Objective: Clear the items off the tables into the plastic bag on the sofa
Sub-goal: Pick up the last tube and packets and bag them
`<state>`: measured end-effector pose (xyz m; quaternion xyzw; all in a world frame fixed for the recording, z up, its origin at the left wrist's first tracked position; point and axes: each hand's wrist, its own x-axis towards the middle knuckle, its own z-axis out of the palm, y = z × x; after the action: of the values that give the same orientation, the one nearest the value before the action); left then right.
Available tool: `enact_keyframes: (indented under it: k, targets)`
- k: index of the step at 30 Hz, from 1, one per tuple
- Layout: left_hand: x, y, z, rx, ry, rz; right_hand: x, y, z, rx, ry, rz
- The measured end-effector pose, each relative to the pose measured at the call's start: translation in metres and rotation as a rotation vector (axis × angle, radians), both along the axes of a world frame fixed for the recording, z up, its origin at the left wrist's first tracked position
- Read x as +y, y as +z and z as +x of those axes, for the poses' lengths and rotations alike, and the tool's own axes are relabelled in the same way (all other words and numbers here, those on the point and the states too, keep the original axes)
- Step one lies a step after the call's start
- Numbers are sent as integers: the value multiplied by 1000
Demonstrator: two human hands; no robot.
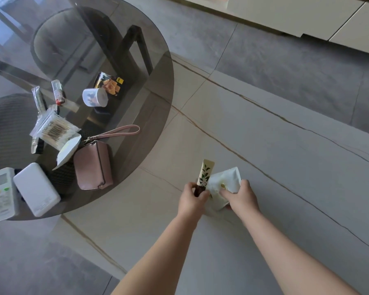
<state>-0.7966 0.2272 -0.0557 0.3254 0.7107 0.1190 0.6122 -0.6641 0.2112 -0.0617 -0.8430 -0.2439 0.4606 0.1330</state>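
Slippage is your main risk: your left hand (192, 193) pinches one floral tube (205, 175) only at its dark lower end, so its long free end can tip out as you walk. Your right hand (240, 195) curls round one white packet (224, 184), which touches the tube; crowding the two together could knock either loose onto the floor (264, 145). Both grips are narrow and full, so you can't take anything more without dropping something.

Neither sofa nor plastic bag is in view, so I cannot tell which way you must carry them.

Left of your hands, the round glass bench (158, 60) carries one pink wristlet pouch (93, 165), one white power bank (36, 189), one remote (1, 193), one cotton swab pack (54, 130), one snack packet (109, 85), one small white tub (95, 97), one white sachet (67, 151) beside the pouch, and two slim sachets (57, 91) at the far side. The pouch's strap lies close to the bench edge and could snag.
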Motion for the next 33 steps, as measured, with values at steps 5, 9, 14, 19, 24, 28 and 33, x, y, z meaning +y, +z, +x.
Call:
enact_keyframes:
  k: [5, 9, 14, 19, 24, 28, 33]
  targets:
    - [-15, 41, -26, -42, 106, -62, -15, 36, -12, 225, -122, 92]
    - [-33, 97, -55, -97, 226, -35, -22, 90, -36, 308, -53, 129]
    - [-63, 171, -101, -115, 448, 9, -28, 168, -79, 463, 4, 151]
    - [-101, 241, -163, -75, 686, 35, -38, 240, -133, 570, 64, 157]
    - [-159, 309, -235, -106, 1013, 99, -59, 296, -197, 674, 291, 155]
    - [-217, 351, -280, -104, 1233, 181, -82, 330, -254, 715, 539, 118]
    - [-290, 377, -318, -164, 1462, 249, -119, 363, -325, 727, 806, 59]
